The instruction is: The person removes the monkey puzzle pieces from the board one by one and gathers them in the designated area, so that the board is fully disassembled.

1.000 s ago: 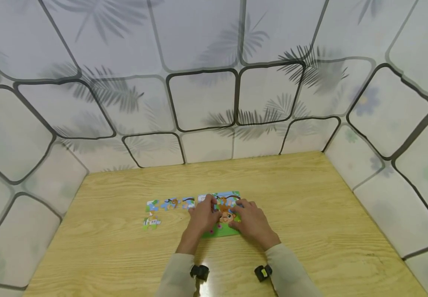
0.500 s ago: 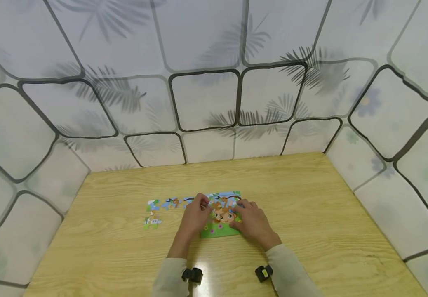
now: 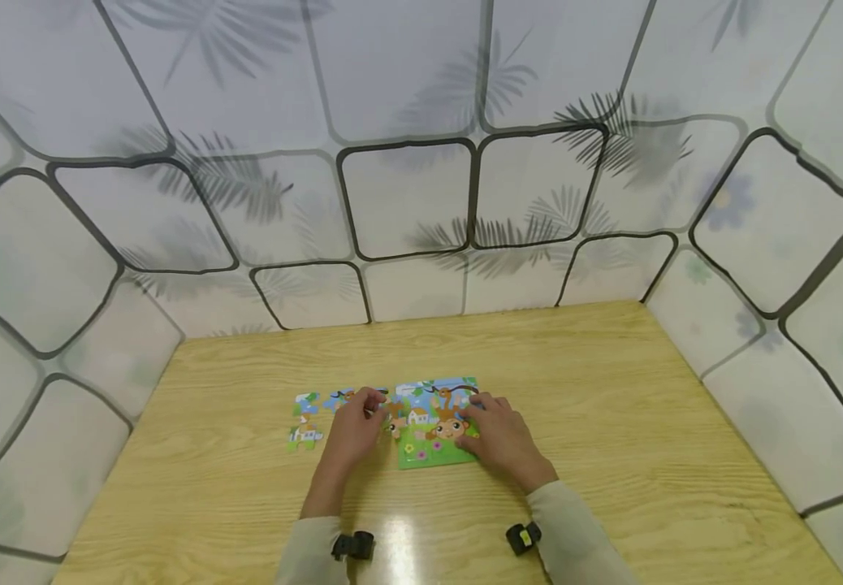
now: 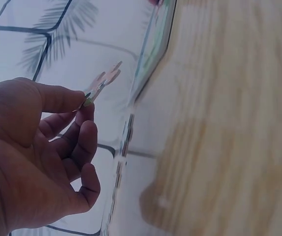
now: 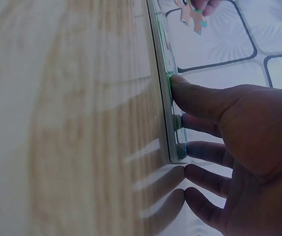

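Observation:
My left hand (image 3: 352, 431) pinches a jigsaw piece (image 4: 104, 81) between thumb and index finger, its other fingers loosely bent. The piece shows part of a monkey's face in the head view and hangs just off the left edge of the puzzle board (image 3: 421, 457). On the board are a larger monkey face, a small house, flowers and green grass. At the board's right side lies my right hand (image 3: 503, 432), thumb and fingertips touching its surface. In the right wrist view, the right thumb (image 5: 195, 96) presses near the board's edge, and two fingertips meet the board's corner.
Left of the board, loose jigsaw pieces (image 3: 306, 435) lie on the wooden table (image 3: 231, 487), others in a row behind the left hand. A patterned fabric wall (image 3: 407, 203) encloses the back and sides. Both wrists wear small black devices (image 3: 353, 545).
The left hand has moved left from over the board, carrying the monkey-face jigsaw piece off it. More of the board's left part shows now. The right hand stays where it was.

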Action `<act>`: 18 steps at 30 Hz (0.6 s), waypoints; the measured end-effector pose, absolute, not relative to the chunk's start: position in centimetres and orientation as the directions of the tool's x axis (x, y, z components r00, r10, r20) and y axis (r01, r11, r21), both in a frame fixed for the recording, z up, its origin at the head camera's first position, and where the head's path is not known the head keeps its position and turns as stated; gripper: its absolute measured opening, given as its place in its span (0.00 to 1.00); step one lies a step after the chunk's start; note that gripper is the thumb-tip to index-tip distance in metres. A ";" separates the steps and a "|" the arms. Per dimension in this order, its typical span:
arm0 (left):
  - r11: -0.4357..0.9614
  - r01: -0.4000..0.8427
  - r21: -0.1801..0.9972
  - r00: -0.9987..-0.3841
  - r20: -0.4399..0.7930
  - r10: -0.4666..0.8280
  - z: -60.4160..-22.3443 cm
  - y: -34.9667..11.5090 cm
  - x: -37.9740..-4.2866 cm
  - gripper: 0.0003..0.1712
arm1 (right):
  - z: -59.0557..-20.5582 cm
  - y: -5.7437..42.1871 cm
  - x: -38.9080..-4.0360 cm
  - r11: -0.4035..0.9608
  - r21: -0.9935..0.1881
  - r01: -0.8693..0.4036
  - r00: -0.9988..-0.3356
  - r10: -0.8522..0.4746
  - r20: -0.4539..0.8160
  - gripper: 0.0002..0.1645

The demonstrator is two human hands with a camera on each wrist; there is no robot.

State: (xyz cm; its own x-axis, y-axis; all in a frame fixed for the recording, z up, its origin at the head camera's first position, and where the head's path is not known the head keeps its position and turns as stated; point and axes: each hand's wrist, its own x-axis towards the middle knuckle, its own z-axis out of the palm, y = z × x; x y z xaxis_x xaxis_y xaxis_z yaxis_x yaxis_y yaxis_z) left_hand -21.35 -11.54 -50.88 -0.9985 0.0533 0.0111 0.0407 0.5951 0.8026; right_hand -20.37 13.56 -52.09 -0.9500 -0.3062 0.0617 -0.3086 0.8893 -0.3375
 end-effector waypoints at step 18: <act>0.811 -0.060 0.581 -0.998 -0.049 -0.039 -51.3 -16.3 -20.6 0.12 | -52.3 13.5 -20.4 0.895 -0.342 -0.285 -0.956 -0.291 0.035 0.27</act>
State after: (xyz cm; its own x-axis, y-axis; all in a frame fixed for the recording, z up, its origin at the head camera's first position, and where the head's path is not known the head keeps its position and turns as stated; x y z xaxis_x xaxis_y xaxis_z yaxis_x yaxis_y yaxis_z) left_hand -20.61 -16.32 -51.30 -0.9981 -0.0392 -0.0485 -0.0602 0.8113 0.5815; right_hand -20.45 13.52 -52.28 -0.9561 -0.2908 0.0351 -0.2849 0.8955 -0.3420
